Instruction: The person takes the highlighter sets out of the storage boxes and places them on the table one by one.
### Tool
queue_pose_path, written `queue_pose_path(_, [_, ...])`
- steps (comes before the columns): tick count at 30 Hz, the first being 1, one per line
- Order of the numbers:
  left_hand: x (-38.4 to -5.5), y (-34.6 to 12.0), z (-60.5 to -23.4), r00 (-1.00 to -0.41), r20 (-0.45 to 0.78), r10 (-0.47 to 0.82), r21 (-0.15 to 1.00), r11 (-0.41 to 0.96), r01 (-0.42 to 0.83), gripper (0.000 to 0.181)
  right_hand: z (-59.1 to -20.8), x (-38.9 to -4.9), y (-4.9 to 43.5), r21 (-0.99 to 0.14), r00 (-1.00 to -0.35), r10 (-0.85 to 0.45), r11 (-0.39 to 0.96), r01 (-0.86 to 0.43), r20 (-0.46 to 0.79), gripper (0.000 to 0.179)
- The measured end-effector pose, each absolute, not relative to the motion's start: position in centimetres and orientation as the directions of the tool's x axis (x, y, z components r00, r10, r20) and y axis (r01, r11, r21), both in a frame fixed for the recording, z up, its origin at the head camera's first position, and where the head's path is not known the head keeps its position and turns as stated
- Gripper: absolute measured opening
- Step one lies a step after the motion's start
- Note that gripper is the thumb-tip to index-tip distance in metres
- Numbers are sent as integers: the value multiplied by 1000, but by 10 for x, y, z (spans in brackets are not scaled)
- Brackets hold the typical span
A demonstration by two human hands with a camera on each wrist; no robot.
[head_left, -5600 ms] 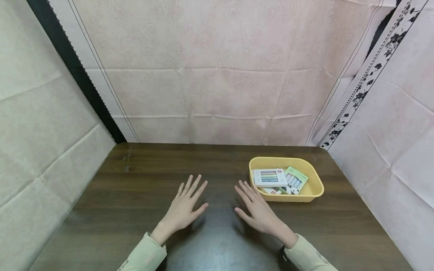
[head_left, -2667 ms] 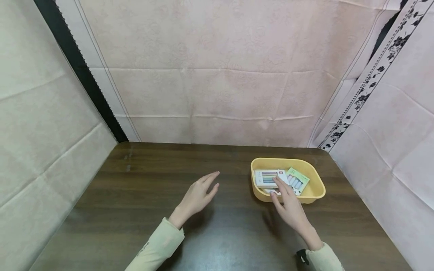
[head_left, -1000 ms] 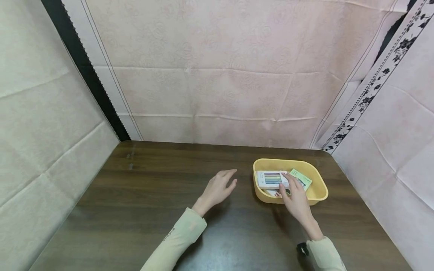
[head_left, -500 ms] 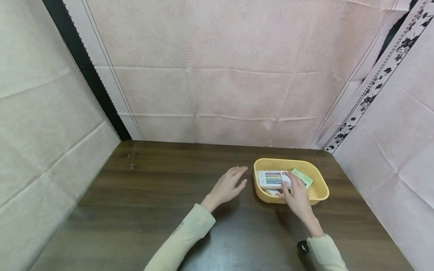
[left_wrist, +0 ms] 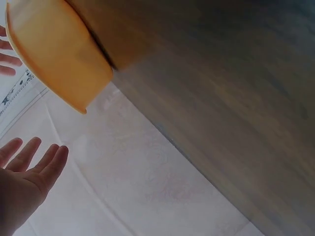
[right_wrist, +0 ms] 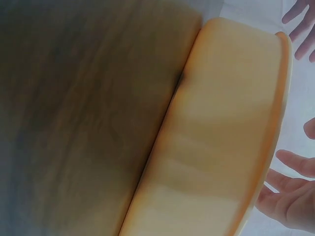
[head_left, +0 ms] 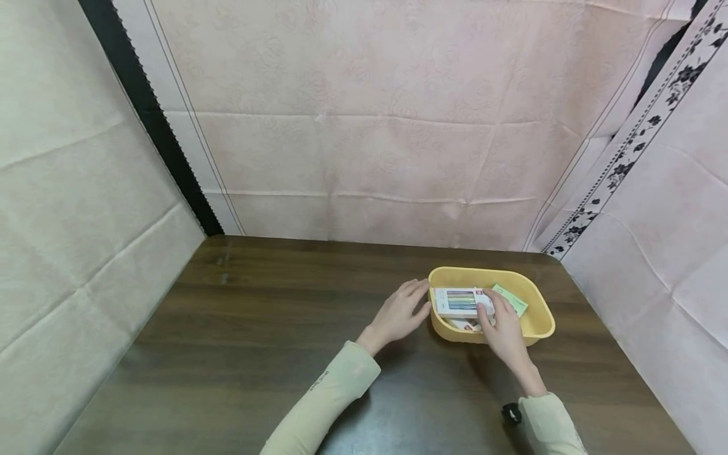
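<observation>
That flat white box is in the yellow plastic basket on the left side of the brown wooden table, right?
Not left: the head view shows the yellow plastic basket on the right side of the brown wooden table. The flat white box is in it.

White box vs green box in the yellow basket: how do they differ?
Look: the white box shows multicoloured stripes; the green box shows mainly light green.
Pose: the white box runs roughly along the basket's length; the green box sits askew.
Visibility: the white box is mostly visible; the right hand hides much of the green box.
Shared: both are in the yellow basket.
</observation>
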State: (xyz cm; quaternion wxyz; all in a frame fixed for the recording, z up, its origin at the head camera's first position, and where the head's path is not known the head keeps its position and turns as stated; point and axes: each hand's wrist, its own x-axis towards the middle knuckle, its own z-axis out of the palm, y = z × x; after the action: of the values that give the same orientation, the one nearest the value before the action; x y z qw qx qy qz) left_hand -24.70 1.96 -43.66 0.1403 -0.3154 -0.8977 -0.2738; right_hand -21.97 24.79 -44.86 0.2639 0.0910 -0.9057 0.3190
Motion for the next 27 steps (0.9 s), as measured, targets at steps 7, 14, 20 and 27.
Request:
queue_pose_path(7, [-249, 27, -438, -778, 404, 481, 429, 651, 626, 43, -446, -221, 250, -537, -852, 4, 778, -326, 523, 33])
queue_pose_path(14, [-254, 34, -442, -768, 427, 478, 416, 650, 636, 41, -439, -221, 254, -544, -882, -12, 783, -302, 472, 35])
queue_pose_path(20, [-256, 43, -443, -745, 464, 479, 381, 652, 656, 41, -431, -223, 259, -575, -931, -16, 782, -240, 366, 38])
queue_pose_path(27, [-256, 51, -446, -752, 452, 480, 355, 676, 645, 42, -428, -227, 264, -605, -953, -9, 771, -199, 303, 39])
